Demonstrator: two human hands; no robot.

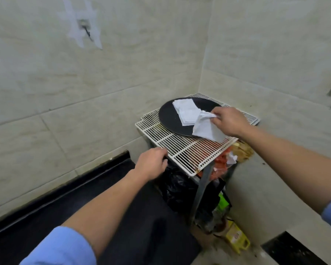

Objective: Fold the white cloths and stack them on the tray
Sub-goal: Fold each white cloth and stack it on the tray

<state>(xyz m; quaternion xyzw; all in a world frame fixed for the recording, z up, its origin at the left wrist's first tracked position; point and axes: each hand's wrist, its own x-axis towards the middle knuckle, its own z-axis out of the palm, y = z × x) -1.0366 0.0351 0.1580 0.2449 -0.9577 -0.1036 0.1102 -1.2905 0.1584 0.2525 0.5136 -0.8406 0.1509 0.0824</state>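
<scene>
A round black tray (168,115) lies on stacked white wire racks (182,150) in the room's corner. A small pile of folded white cloths (186,110) rests on the tray. My right hand (228,121) pinches the top of another white cloth (206,128), which hangs loosely over the tray's near right edge and the rack. My left hand (152,162) is at the near left corner of the racks, fingers curled on the wire edge.
Beneath the racks are a black rubbish bag (180,186), red and orange wrappers (221,165), a green packet (224,202) and a yellow oil jug (237,239). Tiled walls close in behind and to the right. A dark ledge (55,192) runs along the left wall.
</scene>
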